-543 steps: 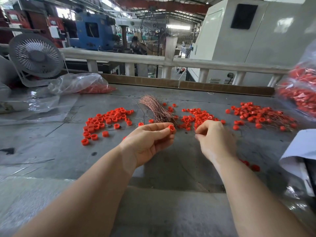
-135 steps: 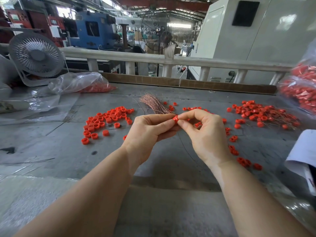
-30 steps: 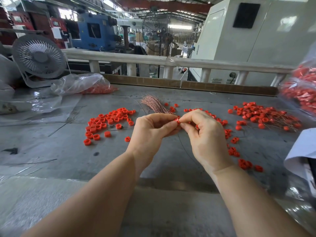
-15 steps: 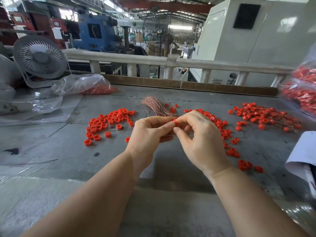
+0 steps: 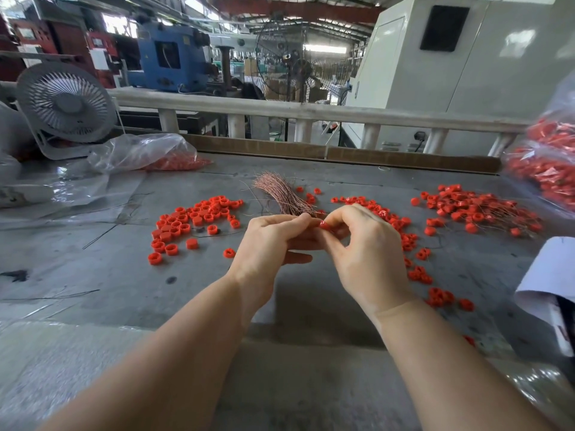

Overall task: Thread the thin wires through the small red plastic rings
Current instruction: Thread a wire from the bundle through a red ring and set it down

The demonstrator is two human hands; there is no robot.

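A factory hall lies beyond my grey bench. Over its middle my left hand and right hand meet, fingertips of both pinching one red ring. The wire bundle lies just behind them, loose rings to the left, wired rings far right.

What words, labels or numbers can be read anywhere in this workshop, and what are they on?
None can be read.
White notices on the red machinery at the back left: too blurred to read.
Grey table fan: no legible brand mark.
Clear bag of red rings: no print visible.
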